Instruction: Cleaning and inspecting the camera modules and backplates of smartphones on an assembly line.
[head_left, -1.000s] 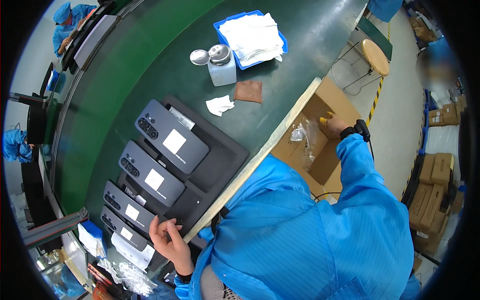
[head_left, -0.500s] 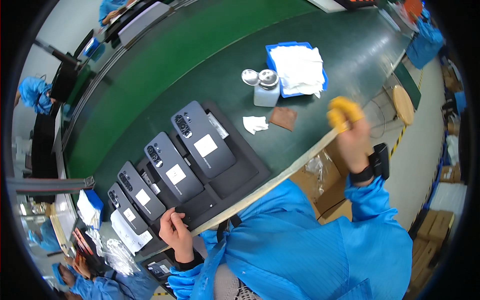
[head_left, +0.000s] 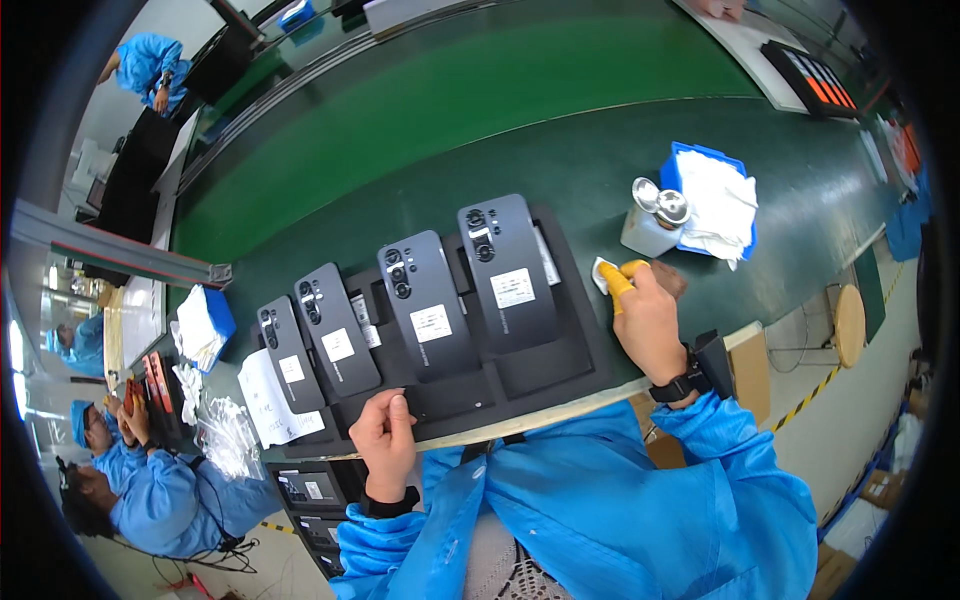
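Note:
My right hand [head_left: 648, 325], with yellow finger cots on the fingertips, closes on a small white cloth [head_left: 601, 277] lying on the green table just right of a black foam tray [head_left: 590, 365]. A brown cloth [head_left: 668, 279] shows partly behind that hand. Several dark grey phones lie back side up in a row on the tray, each with a white label: a phone [head_left: 507, 275] at the right end, a smaller phone [head_left: 291, 355] at the left end. My left hand [head_left: 385, 435] is loosely curled, thumb against fingers, at the tray's front edge, with nothing visible in it.
A pump bottle [head_left: 648, 232] stands beside a blue bin of white cloths [head_left: 748, 240] at the right. Left of the tray are a white paper sheet [head_left: 262, 400], clear plastic bags [head_left: 230, 440] and another blue bin [head_left: 222, 318]. A co-worker [head_left: 165, 500] sits at the left.
My right hand has come down and left from the table's right edge and has taken hold of the white cloth. My left hand stays by the tray's front edge. The view has shifted.

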